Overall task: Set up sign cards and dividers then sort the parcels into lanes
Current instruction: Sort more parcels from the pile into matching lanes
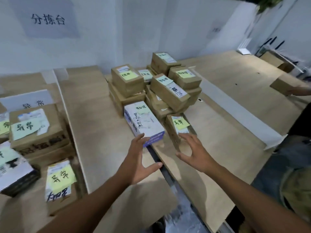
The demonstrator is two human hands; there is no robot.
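1. The left hand (139,158) is open with its fingers spread and thumb out to the right, reaching forward. Its fingertips are at the near end of a white box with blue print (143,121); whether they touch it cannot be told.
2. The right hand (193,152) is also open and spread, empty, with its fingertips at the near end of a small brown parcel (176,130) that bears a yellow note with handwriting.
3. The white box and the small brown parcel lie side by side at the near edge of a heap of parcels (159,88) in the middle of the wooden table (218,125). Most in the heap are brown cardboard with yellow or pale green handwritten notes; several lie stacked and tilted on one another.
4. Just near the hands, a dark gap (165,174) runs between two table sections.
5. A long white divider strip (70,118) runs from far to near on the left of the heap, and another white divider (235,111) runs likewise on its right.
6. Left of the left divider lie sorted parcels: a large brown carton (38,128) with a green note, a flat parcel (60,180) with a yellow note nearer, and a dark-sided box (15,174) at the left edge.
7. Behind the large carton stands a white sign card (28,100) with handwriting.
8. On the far wall hangs a paper sign (48,19) with three characters.
9. At the far right edge, another person's hand (297,91) holds a brown box (284,84).
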